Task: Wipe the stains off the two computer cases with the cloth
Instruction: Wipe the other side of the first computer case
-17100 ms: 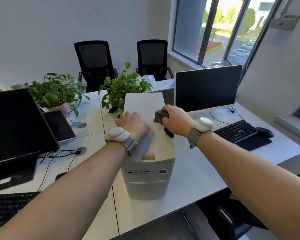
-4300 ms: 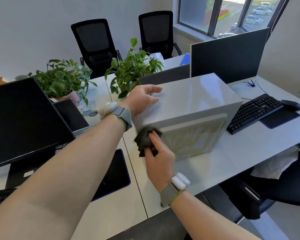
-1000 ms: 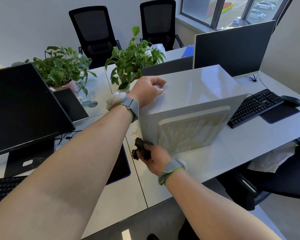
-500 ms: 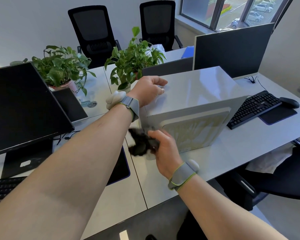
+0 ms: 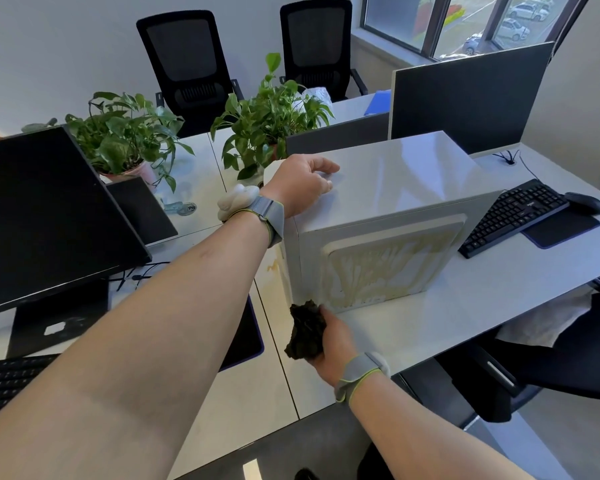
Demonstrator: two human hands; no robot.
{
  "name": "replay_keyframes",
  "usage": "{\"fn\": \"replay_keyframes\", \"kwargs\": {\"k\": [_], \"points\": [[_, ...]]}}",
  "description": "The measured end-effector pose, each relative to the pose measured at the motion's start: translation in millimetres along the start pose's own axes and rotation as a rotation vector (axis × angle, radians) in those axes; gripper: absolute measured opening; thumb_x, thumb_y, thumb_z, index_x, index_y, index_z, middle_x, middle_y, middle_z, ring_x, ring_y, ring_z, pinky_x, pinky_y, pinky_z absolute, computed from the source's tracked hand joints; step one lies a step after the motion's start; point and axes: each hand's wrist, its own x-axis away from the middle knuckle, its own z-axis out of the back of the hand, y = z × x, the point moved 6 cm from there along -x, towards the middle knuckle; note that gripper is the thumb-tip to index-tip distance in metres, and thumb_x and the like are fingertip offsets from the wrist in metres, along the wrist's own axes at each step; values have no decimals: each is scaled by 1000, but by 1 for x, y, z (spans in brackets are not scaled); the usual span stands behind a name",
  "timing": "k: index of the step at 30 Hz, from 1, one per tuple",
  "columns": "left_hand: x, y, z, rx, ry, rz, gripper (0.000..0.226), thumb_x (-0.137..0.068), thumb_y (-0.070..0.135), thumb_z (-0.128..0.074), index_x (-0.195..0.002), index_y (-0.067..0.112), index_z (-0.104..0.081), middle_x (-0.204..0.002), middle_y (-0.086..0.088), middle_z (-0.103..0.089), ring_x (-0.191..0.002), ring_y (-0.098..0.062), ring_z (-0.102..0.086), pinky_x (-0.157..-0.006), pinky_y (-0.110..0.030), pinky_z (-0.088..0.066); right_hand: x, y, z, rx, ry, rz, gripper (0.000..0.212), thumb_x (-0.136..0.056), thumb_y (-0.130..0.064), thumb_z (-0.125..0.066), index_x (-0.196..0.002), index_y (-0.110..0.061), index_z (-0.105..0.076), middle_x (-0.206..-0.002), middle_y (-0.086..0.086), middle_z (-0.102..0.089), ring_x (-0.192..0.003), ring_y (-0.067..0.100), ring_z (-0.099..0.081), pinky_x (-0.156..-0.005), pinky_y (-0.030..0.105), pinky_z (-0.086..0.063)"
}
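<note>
The right hand (image 5: 333, 341), clutching the dark cloth (image 5: 306, 330), has dropped from mid-panel to the white computer case's (image 5: 388, 188) lower left corner; the left hand (image 5: 300, 185) still steadies its top; the yellowish streaks (image 5: 381, 271) on its near side remain, so wiping looks unfinished.

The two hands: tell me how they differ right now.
The left hand rests on top of the computer case, holding nothing; the right hand grips the dark cloth. The left hand sits high near the case's back left corner; the right hand is low on the desk, the cloth at the stained side panel's bottom corner. Both wear grey wristbands.
</note>
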Motion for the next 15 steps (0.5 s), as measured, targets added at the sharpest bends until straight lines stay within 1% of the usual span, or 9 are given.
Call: {"fn": "replay_keyframes", "kwargs": {"k": [2,4,6,7,9,10,12,13,15], "points": [[0,1,0,-34,-5,0,37,-96,9,-64,-128,24,-71,-128,6,-65,-106,-8,-61,-67,1,-38,-5,-6,-4,1,11,37,46,-96,-51,-65,-125,-15,-69,-110,12,-76,-102,35,-72,-88,52,-59],[0,1,-1,-81,-8,-1,37,-95,10,-63,-127,26,-71,-133,5,-63,-108,-13,-62,-70,-5,-41,-6,-12,-9,-22,2,62,50,-91,-53,-71,-121,-14,-69,-107,14,-77,-99,37,-74,-85,54,-60],[0,0,-3,-140,-5,-9,36,-94,12,-63,-125,30,-72,-138,3,-62,-111,-16,-62,-80,-14,-48,1,-19,-15,-71,18,79,49,-92,-54,-69,-117,-13,-66,-106,14,-76,-97,38,-73,-80,53,-61],[0,0,-4,-169,2,-18,36,-93,12,-63,-123,30,-73,-139,3,-61,-114,-17,-60,-89,-21,-49,5,-22,-20,-112,23,79,44,-95,-51,-66,-117,-13,-64,-106,14,-73,-96,37,-71,-79,52,-61],[-1,-1,-6,-205,12,-34,36,-90,13,-65,-119,32,-74,-136,5,-61,-124,-17,-55,-108,-30,-44,14,-29,-31,-185,1,90,37,-101,-39,-63,-124,-10,-59,-109,16,-69,-95,36,-69,-74,49,-60],[-2,-2,-6,-214,15,-38,36,-88,13,-65,-117,33,-75,-134,7,-61,-127,-18,-53,-113,-35,-41,19,-34,-38,-193,-13,98,36,-102,-31,-62,-126,-6,-57,-109,18,-69,-92,35,-69,-69,45,-60],[-3,-3,-8,-218,7,-42,35,-86,14,-66,-113,34,-75,-132,9,-62,-129,-18,-52,-116,-39,-38,29,-45,-48,-169,-30,131,28,-103,-19,-60,-123,0,-55,-99,19,-69,-81,32,-69,-62,42,-58],[-3,-2,-9,-220,5,-42,34,-86,14,-66,-111,34,-75,-131,9,-62,-129,-18,-51,-116,-40,-38,36,-51,-55,-161,-49,142,28,-103,-17,-59,-121,3,-56,-95,19,-68,-78,33,-68,-64,43,-59],[-2,-2,-8,-192,3,-32,34,-86,13,-65,-111,34,-75,-133,8,-62,-128,-18,-52,-113,-36,-40,45,-60,-67,-183,-108,153,30,-101,-19,-62,-121,2,-57,-99,23,-68,-83,39,-70,-80,54,-61]]}}
